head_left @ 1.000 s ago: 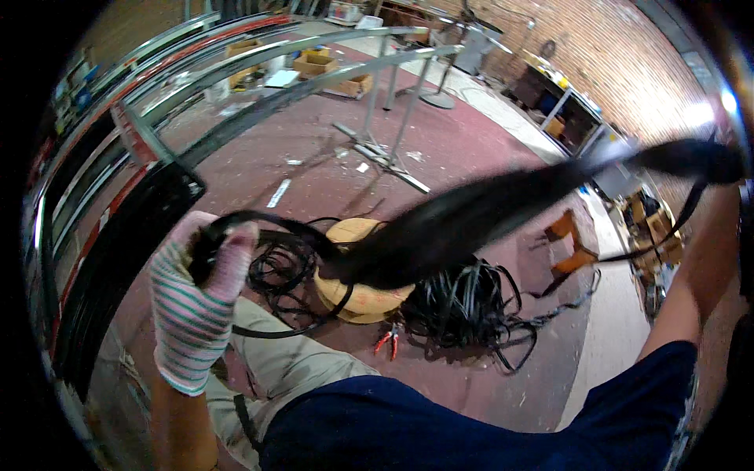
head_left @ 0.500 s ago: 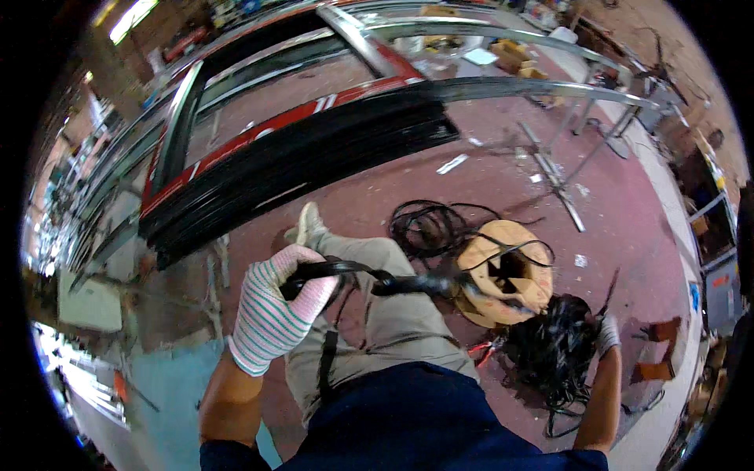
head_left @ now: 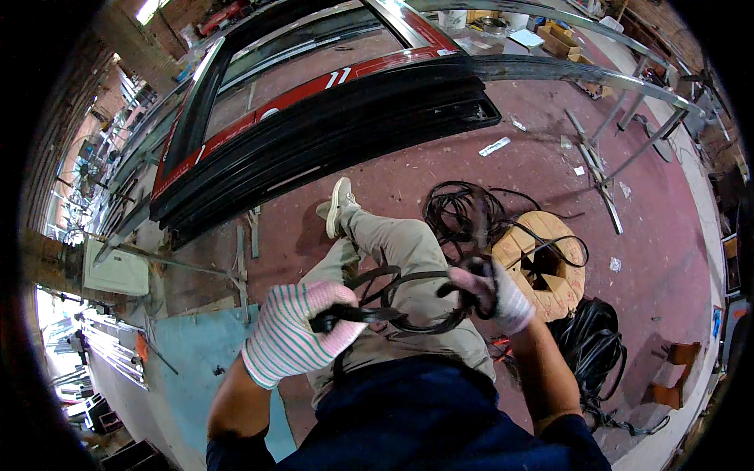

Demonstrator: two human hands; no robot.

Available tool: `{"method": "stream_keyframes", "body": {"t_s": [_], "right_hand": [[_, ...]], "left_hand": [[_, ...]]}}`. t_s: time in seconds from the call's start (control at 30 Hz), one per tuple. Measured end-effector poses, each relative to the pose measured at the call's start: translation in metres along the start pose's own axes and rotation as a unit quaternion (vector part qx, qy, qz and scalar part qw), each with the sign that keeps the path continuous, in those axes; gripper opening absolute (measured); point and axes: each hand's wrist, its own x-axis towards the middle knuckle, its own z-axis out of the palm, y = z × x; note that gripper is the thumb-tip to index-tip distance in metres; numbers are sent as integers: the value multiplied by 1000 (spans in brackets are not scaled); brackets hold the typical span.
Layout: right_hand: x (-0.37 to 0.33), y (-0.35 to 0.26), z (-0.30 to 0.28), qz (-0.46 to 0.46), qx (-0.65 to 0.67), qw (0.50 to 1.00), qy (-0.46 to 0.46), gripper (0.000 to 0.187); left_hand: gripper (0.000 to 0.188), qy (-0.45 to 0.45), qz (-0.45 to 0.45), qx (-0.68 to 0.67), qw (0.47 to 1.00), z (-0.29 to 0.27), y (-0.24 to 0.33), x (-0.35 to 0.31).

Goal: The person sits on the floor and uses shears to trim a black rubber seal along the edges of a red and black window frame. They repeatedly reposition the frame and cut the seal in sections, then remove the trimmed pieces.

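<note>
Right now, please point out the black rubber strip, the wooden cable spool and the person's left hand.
black rubber strip [head_left: 408,276]: head view, on the upper loop between the hands.
wooden cable spool [head_left: 514,247]: head view, on its left rim.
left hand [head_left: 294,334]: head view, on the back of the striped glove.

Both gloved hands are raised in front of the body, left hand [head_left: 294,339] fisted, right hand [head_left: 493,294] curled shut, forearms bare

Even daylight, brightest at the upper left; heavy fisheye bending, black rim, slight motion blur.
</note>
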Motion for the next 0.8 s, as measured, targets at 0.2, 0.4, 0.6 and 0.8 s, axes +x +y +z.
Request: {"method": "stream_keyframes", "body": {"t_s": [0.2, 0.4, 0.6, 0.8], "right_hand": [[43, 15, 35, -72, -13, 993, -91, 44], [31, 35, 30, -53, 39, 998, -23, 43], [5, 21, 39, -16, 51, 991, -121, 43], [8, 41, 41, -139, -6, 981, -137, 33]], "left_hand": [[17, -77, -6, 59, 995, 20, 8, 11], [20, -103, 3, 68, 992, 47, 0, -2], [20, -102, 25, 43, 994, 60, 5, 9], [20, -89, 22, 26, 995, 63, 2, 4]]}}
